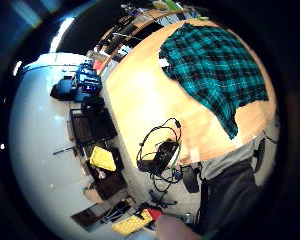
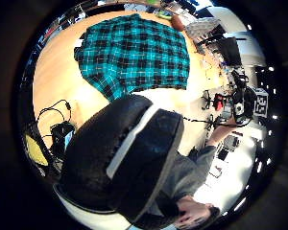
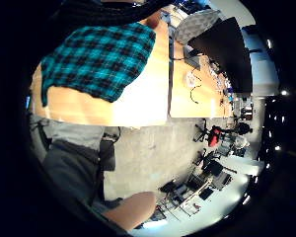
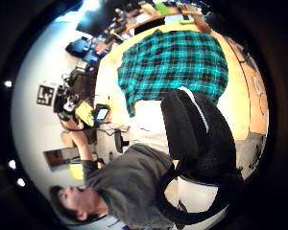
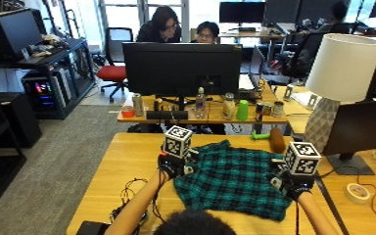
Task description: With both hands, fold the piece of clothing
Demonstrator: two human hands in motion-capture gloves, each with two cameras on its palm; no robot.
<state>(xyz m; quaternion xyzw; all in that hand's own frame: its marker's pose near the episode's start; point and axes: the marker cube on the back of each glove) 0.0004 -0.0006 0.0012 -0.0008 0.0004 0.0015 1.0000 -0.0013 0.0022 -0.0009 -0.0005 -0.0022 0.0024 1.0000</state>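
A teal and black plaid shirt (image 5: 233, 183) lies spread flat on the wooden table (image 5: 136, 152) in front of me. My left hand (image 5: 170, 166) hovers at the shirt's left edge and my right hand (image 5: 291, 185) at its right edge. Both are raised above the cloth and hold nothing. The palm views show the whole shirt (image 1: 215, 65) (image 2: 134, 52) (image 3: 98, 59) (image 4: 175, 62) some way off below. A gloved finger of the left hand (image 2: 125, 163) and one of the right hand (image 4: 201, 139) stand relaxed, with nothing between them.
A tangle of black cable (image 5: 132, 196) lies on the table left of the shirt. A tape roll (image 5: 357, 192), a monitor (image 5: 364, 132) and a white lamp (image 5: 338, 73) stand to the right. A brown object (image 5: 276, 139) sits behind the shirt.
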